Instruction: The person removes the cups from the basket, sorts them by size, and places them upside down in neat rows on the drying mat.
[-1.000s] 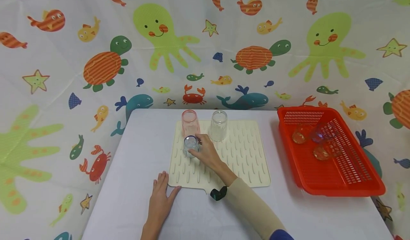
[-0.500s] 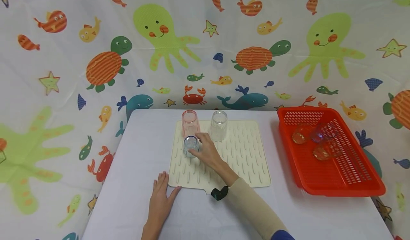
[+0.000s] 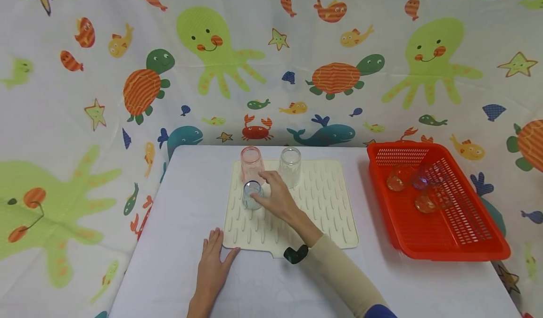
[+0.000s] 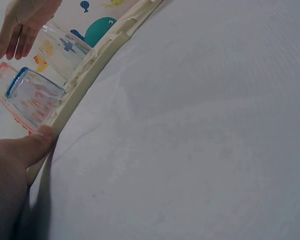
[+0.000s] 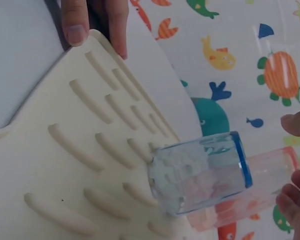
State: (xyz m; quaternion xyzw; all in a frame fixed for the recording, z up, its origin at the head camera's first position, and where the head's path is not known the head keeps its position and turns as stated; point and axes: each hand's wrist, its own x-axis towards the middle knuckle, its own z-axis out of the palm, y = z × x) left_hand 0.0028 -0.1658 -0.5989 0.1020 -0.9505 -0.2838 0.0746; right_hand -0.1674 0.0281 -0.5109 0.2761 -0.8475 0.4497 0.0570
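Observation:
A small glass with a blue rim stands upright on a cream drying mat. My right hand hovers beside and above it, fingers loosely bent; the right wrist view shows a gap between fingertips and glass. Behind the small glass stand a taller pink glass and a tall clear glass, both on the mat. My left hand lies flat on the white table at the mat's front left corner. Its thumb touches the mat's edge in the left wrist view.
A red plastic basket sits at the table's right side. Inside it lie several glasses, an orange one and a purple one among them. A cloth with sea animals hangs right behind the table.
My right hand has let go of the blue-rimmed glass and drawn slightly up and to the right. The glass stays in place. My left hand has not moved.

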